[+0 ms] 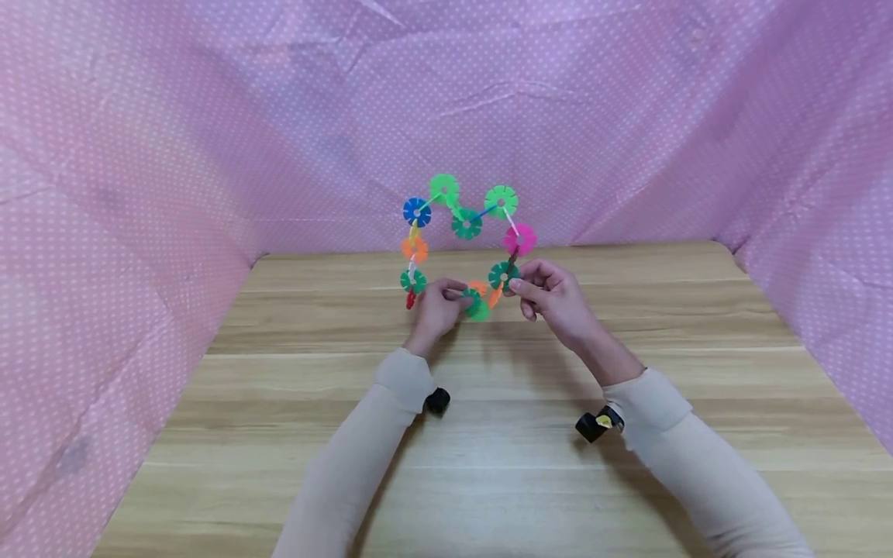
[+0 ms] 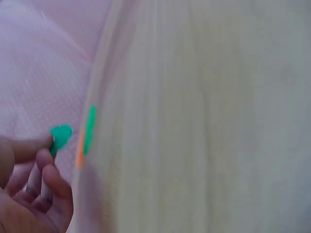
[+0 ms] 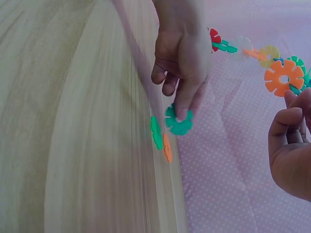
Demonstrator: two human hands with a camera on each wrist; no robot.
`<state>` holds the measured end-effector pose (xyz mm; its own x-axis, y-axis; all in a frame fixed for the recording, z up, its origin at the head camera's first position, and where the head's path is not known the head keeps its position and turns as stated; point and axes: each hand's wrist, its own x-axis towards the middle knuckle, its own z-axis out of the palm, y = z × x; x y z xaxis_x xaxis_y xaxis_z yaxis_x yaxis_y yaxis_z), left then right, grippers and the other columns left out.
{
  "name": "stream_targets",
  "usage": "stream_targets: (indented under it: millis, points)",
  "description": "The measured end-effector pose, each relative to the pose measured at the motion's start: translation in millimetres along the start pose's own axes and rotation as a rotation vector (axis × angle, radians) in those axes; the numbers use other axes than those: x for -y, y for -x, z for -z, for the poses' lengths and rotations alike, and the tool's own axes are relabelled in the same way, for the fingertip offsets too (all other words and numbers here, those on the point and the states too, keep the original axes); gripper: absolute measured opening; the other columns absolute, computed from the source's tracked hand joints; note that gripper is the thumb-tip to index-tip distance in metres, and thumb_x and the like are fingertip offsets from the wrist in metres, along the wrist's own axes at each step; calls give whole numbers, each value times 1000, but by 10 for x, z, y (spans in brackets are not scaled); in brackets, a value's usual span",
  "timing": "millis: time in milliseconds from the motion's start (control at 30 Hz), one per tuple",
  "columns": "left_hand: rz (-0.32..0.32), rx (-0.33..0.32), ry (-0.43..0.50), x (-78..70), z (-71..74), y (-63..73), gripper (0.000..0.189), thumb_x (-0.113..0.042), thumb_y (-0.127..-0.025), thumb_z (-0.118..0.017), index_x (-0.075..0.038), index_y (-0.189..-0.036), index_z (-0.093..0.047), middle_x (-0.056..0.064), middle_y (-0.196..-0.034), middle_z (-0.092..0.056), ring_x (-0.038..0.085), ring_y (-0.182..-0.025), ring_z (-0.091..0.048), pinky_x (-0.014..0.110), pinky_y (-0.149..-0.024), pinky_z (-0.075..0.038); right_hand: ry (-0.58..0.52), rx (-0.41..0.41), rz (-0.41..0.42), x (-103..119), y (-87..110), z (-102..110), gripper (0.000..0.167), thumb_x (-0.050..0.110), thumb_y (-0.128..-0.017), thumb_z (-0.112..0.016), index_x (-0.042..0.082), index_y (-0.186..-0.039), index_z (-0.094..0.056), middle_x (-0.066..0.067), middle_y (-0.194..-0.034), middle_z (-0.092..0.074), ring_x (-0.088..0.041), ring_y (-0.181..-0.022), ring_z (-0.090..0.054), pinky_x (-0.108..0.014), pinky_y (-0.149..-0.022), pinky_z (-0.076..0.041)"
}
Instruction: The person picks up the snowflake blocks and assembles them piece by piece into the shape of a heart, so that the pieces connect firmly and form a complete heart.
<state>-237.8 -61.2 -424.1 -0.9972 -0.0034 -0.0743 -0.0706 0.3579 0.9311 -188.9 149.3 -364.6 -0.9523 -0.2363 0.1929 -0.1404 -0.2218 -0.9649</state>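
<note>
A chain of interlocking snowflake discs stands upright above the table, including a blue disc (image 1: 417, 212), a pink disc (image 1: 519, 239) and, at its lower left end, a red disc (image 1: 410, 300). My right hand (image 1: 558, 302) pinches the chain at a dark green disc (image 1: 499, 274), beside an orange disc (image 3: 277, 80). Between thumb and fingers, my left hand (image 1: 439, 311) pinches a single green disc (image 3: 179, 125). Close by this disc are a light green disc (image 3: 156, 133) and another orange disc (image 3: 167, 147), both seen nearly edge-on in the wrist views.
The wooden table (image 1: 488, 465) spreads under both forearms. Pink dotted cloth (image 1: 335, 124) hangs behind it and along both sides. Each wrist wears a small black camera, such as the one (image 1: 591, 427) on the right.
</note>
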Motion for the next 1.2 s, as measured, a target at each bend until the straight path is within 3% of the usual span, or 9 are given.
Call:
stream_targets:
  millis: [133,300,367,500,767,933,1200]
  points:
    - [5,94,192,-45,32,134,16,-11,-91,-76,-4,-106,-74,8,-84,-67,18,-61,-57,26,-53,-44,-8,-15,0,-21,0,48,6,4,-99,-63,-1,-99,-59,-7,-86,-69,-10,-54,-50,-19,-51,-42]
    - [-56,163,273,-153,59,345,15,-9,-91,-76,-2,-105,-74,7,-81,-70,18,-56,-56,27,-54,-46,-43,-49,2,-7,23,123,1,2,-99,-62,2,-99,-61,-5,-85,-70,-10,-53,-50,-19,-51,-42]
    - [-67,169,312,-192,55,441,16,-8,-91,-75,-2,-105,-73,7,-80,-70,18,-54,-55,27,-53,-46,-54,-58,4,6,30,144,7,-1,-100,-60,6,-98,-63,-4,-84,-71,-9,-52,-50,-18,-50,-42]
    - [-90,138,397,-250,36,607,15,-7,-91,-76,-2,-104,-72,5,-79,-70,13,-49,-52,24,-52,-47,-73,-64,15,34,41,170,16,-4,-101,-55,8,-95,-62,-4,-84,-72,-9,-51,-50,-18,-50,-42]
    - [-154,79,511,-343,3,774,13,-4,-88,-77,-1,-99,-70,1,-75,-69,11,-43,-49,22,-47,-48,-112,-69,28,59,73,167,12,-3,-101,-56,6,-94,-60,-4,-84,-72,-9,-51,-51,-18,-50,-43]
    - [-174,61,515,-361,-40,819,16,-2,-86,-79,4,-98,-69,2,-73,-70,11,-41,-48,21,-44,-45,-148,-66,40,64,94,160,12,-1,-100,-59,8,-93,-60,-4,-84,-72,-9,-51,-52,-18,-50,-43]
    - [-217,47,486,-375,-73,867,15,-4,-87,-79,2,-97,-69,5,-78,-73,11,-42,-46,21,-45,-44,-152,-65,60,52,114,149,14,-4,-100,-56,7,-93,-60,-5,-83,-71,-10,-50,-51,-19,-51,-43]
